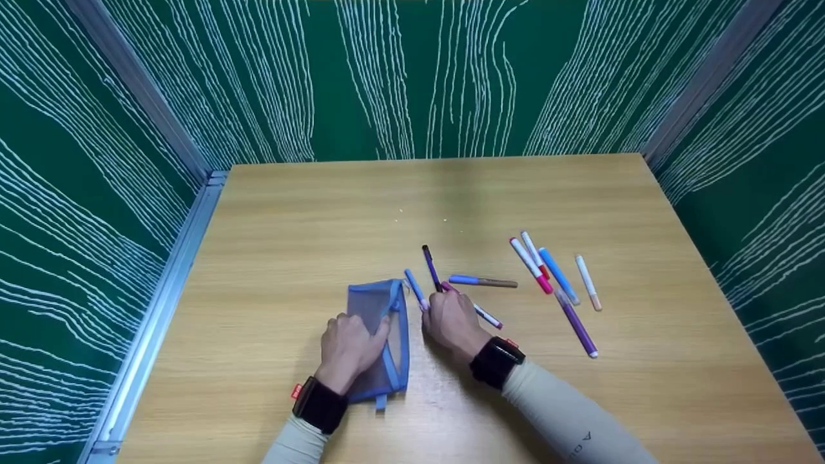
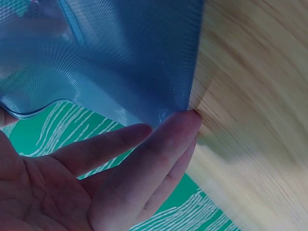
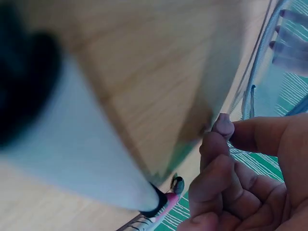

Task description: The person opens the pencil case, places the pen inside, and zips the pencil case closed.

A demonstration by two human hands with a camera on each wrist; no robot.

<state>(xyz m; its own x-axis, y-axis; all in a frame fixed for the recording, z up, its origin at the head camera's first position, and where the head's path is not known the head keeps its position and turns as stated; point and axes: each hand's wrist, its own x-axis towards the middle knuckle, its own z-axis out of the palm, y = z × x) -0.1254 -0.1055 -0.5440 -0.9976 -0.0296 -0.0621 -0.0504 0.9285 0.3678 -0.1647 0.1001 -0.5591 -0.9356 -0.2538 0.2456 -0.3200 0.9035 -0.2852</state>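
A blue-trimmed mesh zip pouch (image 1: 370, 299) lies on the table, its long side toward the right hand. My left hand (image 1: 351, 348) holds it, thumb across the top near the zipper and fingertips (image 2: 185, 118) at its edge in the left wrist view. To the right of the pouch, my right hand (image 1: 454, 322) pinches the pale lilac end of a blue marker (image 1: 414, 287) between thumb and index finger; the other fingers are curled. Around that hand lie a dark purple pen (image 1: 431, 267), a blue-and-brown marker (image 1: 483, 281) and a white-barrelled marker (image 1: 488, 316).
Farther right lie several more markers: a pink-and-white one (image 1: 531, 265), a blue one (image 1: 559, 276), a purple one (image 1: 577, 323) and a white one (image 1: 588, 282). Green walls (image 1: 412, 77) with white lines stand behind the table (image 1: 309, 219) and at both sides.
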